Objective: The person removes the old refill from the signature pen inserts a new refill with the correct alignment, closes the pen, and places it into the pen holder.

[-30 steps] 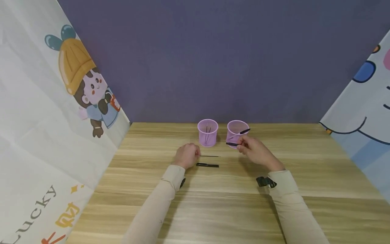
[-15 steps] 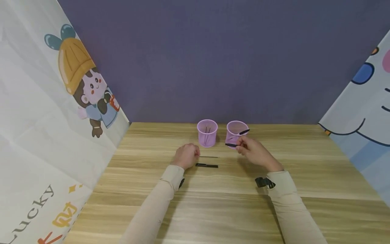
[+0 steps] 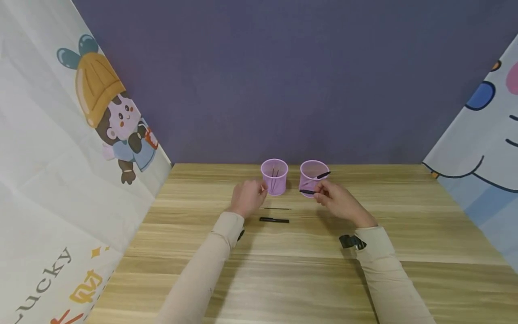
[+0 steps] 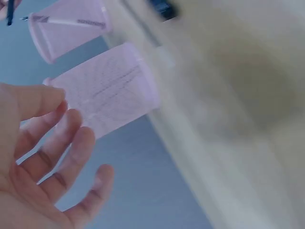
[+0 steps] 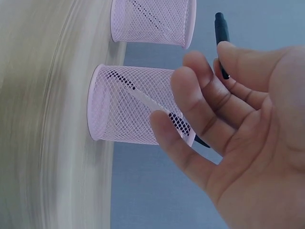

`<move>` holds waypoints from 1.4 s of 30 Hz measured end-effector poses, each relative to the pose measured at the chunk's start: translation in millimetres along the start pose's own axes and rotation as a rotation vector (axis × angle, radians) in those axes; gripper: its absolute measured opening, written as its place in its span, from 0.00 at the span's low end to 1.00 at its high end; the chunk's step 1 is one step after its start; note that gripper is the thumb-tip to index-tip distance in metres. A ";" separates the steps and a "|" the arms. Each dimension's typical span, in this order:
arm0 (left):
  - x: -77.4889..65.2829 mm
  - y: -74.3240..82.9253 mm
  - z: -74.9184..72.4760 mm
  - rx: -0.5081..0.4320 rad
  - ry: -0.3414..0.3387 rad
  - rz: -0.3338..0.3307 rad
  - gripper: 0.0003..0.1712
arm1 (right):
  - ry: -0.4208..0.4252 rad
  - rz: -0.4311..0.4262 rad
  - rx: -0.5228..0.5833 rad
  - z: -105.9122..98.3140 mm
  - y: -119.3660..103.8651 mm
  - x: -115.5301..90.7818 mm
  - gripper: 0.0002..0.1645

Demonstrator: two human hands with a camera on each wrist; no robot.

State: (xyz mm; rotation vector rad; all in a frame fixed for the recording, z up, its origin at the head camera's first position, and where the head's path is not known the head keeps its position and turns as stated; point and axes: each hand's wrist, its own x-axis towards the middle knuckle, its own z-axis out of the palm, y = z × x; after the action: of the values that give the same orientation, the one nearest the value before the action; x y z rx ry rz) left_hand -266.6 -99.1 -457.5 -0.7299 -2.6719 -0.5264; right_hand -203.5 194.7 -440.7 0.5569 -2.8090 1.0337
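My right hand [image 3: 337, 202] pinches a short black pen-like piece [image 5: 221, 32] between thumb and fingers, just in front of the right pink mesh cup [image 5: 128, 105]. A pen [image 5: 150, 100] with black ends and a pale middle leans inside that cup. My left hand [image 3: 247, 198] hovers by the left pink mesh cup [image 4: 109, 90], thumb near the index finger, with nothing seen between them. Two thin dark rods [image 3: 275, 173] stand in the left cup. Below my left hand, one thin rod [image 3: 277, 208] lies on the table, with a black pen [image 3: 274, 220] in front of it.
The wood-grain table [image 3: 307, 279] ends at a dark blue-grey wall [image 3: 299, 81] right behind the cups. White printed sheets with cartoon figures hang at the left [image 3: 48, 135] and right.
My left hand has lifted off the end of the thin rod and moved up toward the left cup; the rod stays on the table. My right hand keeps its place with the black piece.
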 end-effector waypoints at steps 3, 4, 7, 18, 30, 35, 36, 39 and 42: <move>13.1 6.0 -8.6 0.002 0.069 0.045 0.04 | 0.007 0.005 -0.006 -1.6 0.9 -0.8 0.03; 17.8 7.6 -11.0 -0.002 0.087 0.059 0.04 | 0.009 0.007 -0.005 -2.1 1.3 -1.0 0.03; 32.3 9.9 -15.6 0.026 0.118 0.084 0.05 | 0.009 0.012 0.000 -3.8 1.6 -1.4 0.03; 75.4 15.3 -27.8 0.190 -0.093 0.037 0.09 | 0.014 0.011 0.004 -5.1 -0.3 -2.2 0.03; 104.4 28.6 -7.7 0.433 -0.277 0.090 0.08 | 0.023 -0.003 -0.006 -3.6 1.1 -4.2 0.03; 113.3 30.9 -3.5 0.473 -0.293 0.109 0.10 | 0.034 -0.001 -0.005 -4.3 0.6 -5.1 0.04; 115.0 30.5 -2.8 0.478 -0.302 0.109 0.11 | 0.035 0.002 -0.003 -4.4 0.2 -5.0 0.04; 118.7 28.1 -1.7 0.491 -0.347 0.086 0.11 | 0.033 -0.006 0.007 -4.3 -1.5 -4.4 0.04; 121.4 25.7 -1.0 0.499 -0.389 0.066 0.11 | 0.032 -0.017 0.016 -4.2 -2.4 -3.8 0.04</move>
State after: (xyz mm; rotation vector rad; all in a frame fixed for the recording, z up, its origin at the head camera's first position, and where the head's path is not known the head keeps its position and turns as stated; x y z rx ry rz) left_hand -351.9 -28.1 -401.9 -0.8231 -2.9253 0.3320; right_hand -199.3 196.9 -436.8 0.5600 -2.7658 1.0533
